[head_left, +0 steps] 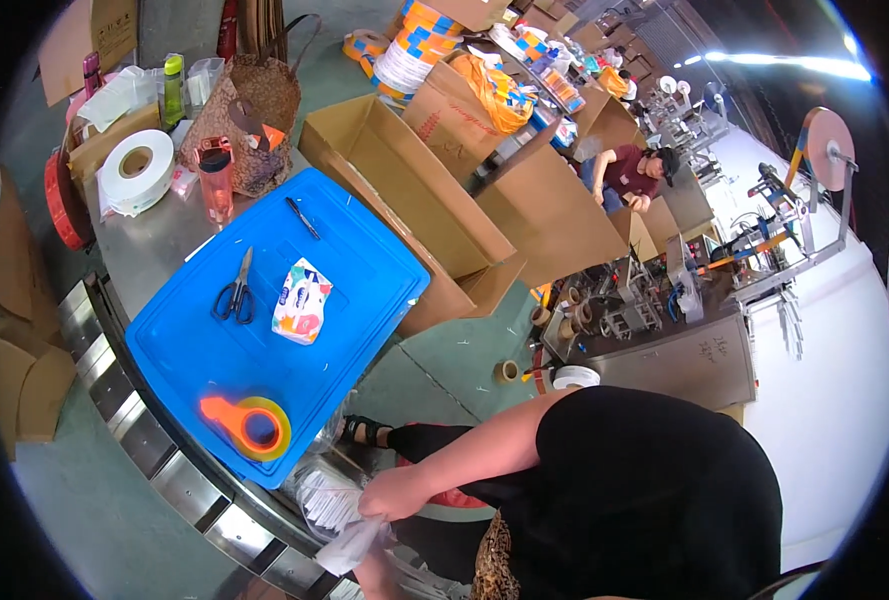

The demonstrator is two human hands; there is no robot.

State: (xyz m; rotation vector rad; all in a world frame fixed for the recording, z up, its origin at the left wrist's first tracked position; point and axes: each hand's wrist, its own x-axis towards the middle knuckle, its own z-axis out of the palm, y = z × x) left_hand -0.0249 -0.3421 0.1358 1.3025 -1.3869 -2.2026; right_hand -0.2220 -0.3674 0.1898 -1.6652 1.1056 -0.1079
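Note:
My right hand (pixel 396 493) is closed on a whitish see-through plastic bag (pixel 352 546) beside the conveyor edge. Just below it, at the lower edge of the view, my left hand (pixel 374 573) is partly visible near the same plastic; its fingers are hidden. Next to my right hand lies a bundle of white printed slips (pixel 328 500) in thin plastic. Above is a blue plastic lid (pixel 199 345), bearing an orange tape dispenser (pixel 247 424) with yellow tape, black-handled scissors (pixel 235 292), a black pen (pixel 303 218) and a colourful tissue pack (pixel 302 303).
A roller conveyor (pixel 186 488) curves along the left. Open cardboard boxes (pixel 404 180) stand beyond the lid. A white roll (pixel 137 172), a red bottle (pixel 215 180) and a woven bag (pixel 254 120) sit at the far left. A co-worker (pixel 632 172) sits among machines.

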